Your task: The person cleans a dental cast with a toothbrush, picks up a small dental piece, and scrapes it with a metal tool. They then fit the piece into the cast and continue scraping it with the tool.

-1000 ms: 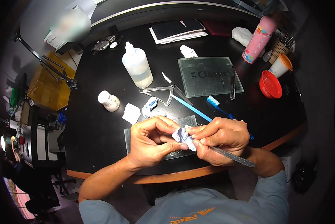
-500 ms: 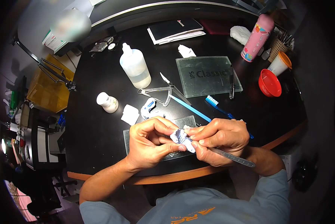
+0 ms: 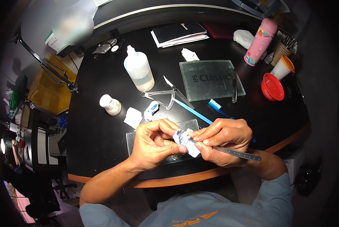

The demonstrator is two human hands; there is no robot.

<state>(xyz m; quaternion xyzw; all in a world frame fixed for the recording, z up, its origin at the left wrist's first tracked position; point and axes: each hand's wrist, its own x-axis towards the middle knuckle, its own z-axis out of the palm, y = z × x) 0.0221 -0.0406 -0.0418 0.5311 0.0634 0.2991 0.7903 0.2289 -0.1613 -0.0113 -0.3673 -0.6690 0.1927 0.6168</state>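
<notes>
1. Left hand (image 3: 152, 145): thumb and fingertips close together, pinching a small white-and-blue moulded piece (image 3: 192, 148) above the worktop's near edge.
2. Right hand (image 3: 225, 142): fingers drawn in narrowly around a slim grey tool with a ribbed grip (image 3: 234, 152), its front end at the piece and its rear end pointing right; the tip is hidden.
3. Dark glass slab (image 3: 131, 140): beneath the hands, near the worktop's near edge.
4. White-and-blue arched piece (image 3: 151, 110): just beyond the slab; a white squarish block (image 3: 133, 117) lies to its left.
5. Blue toothbrush (image 3: 215, 105): beyond the right hand.
6. Clear plate lettered "IPS Classic" (image 3: 211, 87): farther back.
7. Red plastic bowl (image 3: 272, 87): toward the worktop's right edge.
8. Pink patterned bottle (image 3: 260, 43): near the far right corner.
</notes>
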